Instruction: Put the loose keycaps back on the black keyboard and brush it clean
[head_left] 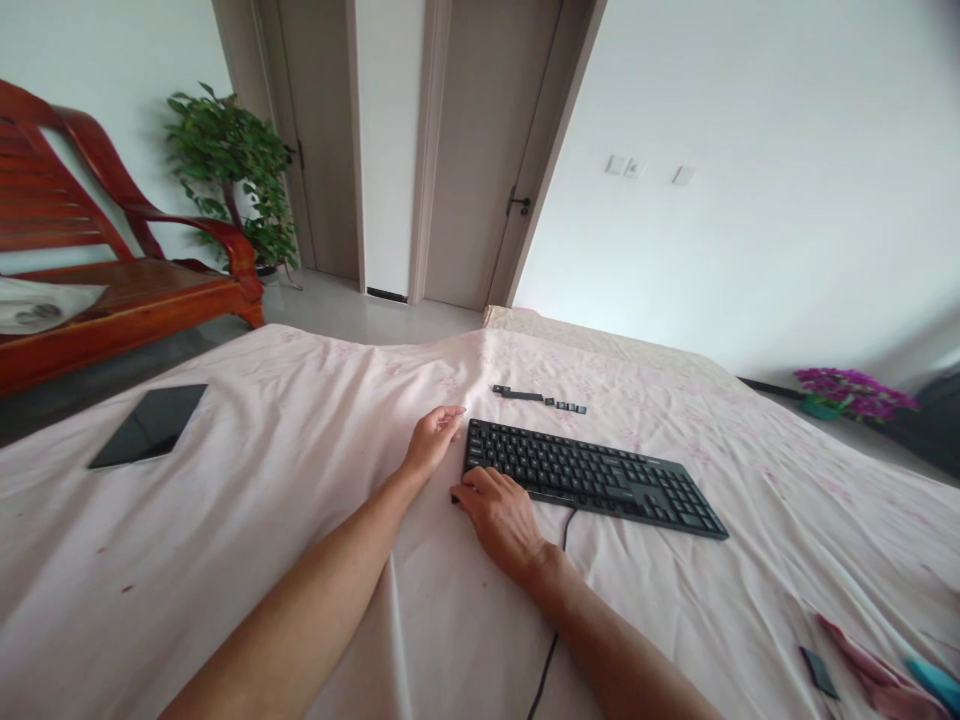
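Observation:
A black keyboard (600,478) lies on a pink sheet (315,520), its cable running back toward me. My left hand (431,440) rests on the sheet just beside the keyboard's left end, fingers curled loosely and holding nothing. My right hand (499,515) sits at the keyboard's near left corner, fingers bent down onto the edge keys. What the fingertips grip is hidden. A short row of loose black keycaps (540,398) lies on the sheet beyond the keyboard.
A dark tablet (150,425) lies at the left of the sheet. A red wooden bench (112,290) and a potted plant (232,170) stand at the back left. Purple flowers (851,390) sit at the right. Small items lie at the lower right (862,670).

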